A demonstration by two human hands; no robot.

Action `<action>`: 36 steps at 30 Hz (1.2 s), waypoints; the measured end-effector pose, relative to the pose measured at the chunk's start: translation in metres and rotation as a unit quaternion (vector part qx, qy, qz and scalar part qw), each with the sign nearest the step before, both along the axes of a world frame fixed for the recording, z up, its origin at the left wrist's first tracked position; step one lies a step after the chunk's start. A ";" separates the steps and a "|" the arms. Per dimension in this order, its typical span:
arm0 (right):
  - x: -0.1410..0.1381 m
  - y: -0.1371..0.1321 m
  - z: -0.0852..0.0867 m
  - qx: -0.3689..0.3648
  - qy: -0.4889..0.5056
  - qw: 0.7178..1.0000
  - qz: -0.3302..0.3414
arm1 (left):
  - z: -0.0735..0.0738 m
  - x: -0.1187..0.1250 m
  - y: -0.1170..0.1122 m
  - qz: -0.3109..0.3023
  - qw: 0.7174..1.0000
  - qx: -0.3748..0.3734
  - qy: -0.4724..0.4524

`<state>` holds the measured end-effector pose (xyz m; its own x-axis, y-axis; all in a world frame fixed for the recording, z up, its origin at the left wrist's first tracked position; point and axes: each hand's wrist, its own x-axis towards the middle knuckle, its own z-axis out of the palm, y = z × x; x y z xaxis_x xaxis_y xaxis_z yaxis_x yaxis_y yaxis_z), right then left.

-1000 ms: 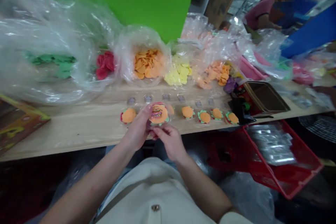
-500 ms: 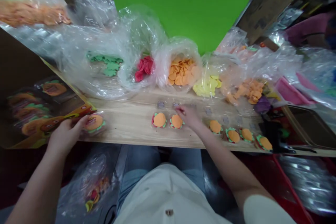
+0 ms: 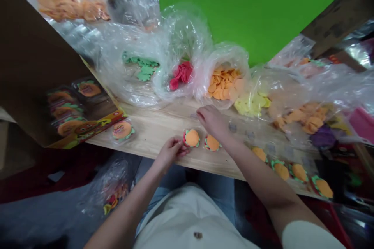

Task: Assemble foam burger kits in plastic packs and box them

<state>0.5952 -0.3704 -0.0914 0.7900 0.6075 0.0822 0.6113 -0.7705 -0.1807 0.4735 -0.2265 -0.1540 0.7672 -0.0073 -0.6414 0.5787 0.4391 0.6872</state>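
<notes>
Green fills the back of the view: a tall flat panel [image 3: 248, 4], the largest thing in the room. In front of it runs a wood-grain worktop [image 3: 149, 124], its near edge just ahead of the person's lap. At its left end sits an open cardboard box [image 3: 43, 58] holding at least four packed toy burgers [image 3: 66, 113].

Along the back of the worktop, clear plastic bags [image 3: 182, 27] gape forward over loose pieces: green leaf shapes [image 3: 146, 68], red pieces [image 3: 182, 74], orange discs [image 3: 223, 83] and yellow pieces [image 3: 253, 103]. Another plastic bag [image 3: 112, 198], with mixed colours in it, lies low beside the person's left leg.

The left hand [image 3: 172, 150] has its fingers loosely curled at the near left side of the row's first burger [image 3: 192, 138]; whether its grip has closed on anything cannot be told. The right hand [image 3: 212, 121] is behind the row, thumb and forefinger drawn together; whether anything thin is pinched there cannot be told either.

One packed burger [image 3: 122, 130] rests just beside the box's front corner and, like those inside, looks finished. Six row burgers [image 3: 280, 170] show on the worktop, apparently stacked but uncovered. Smallest are the greyish squares [image 3: 233, 127] behind them, perhaps labels on opened lids.
</notes>
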 end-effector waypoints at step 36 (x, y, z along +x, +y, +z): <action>-0.083 0.029 -0.026 0.221 0.175 0.958 -0.060 | 0.056 -0.037 0.027 -0.197 0.958 0.143 -0.153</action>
<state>0.5118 -0.3418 -0.1176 0.8777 0.4784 0.0267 0.3656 -0.6326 -0.6828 0.4367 -0.1991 -0.0976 0.8932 -0.1917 -0.4067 0.4138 -0.0033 0.9103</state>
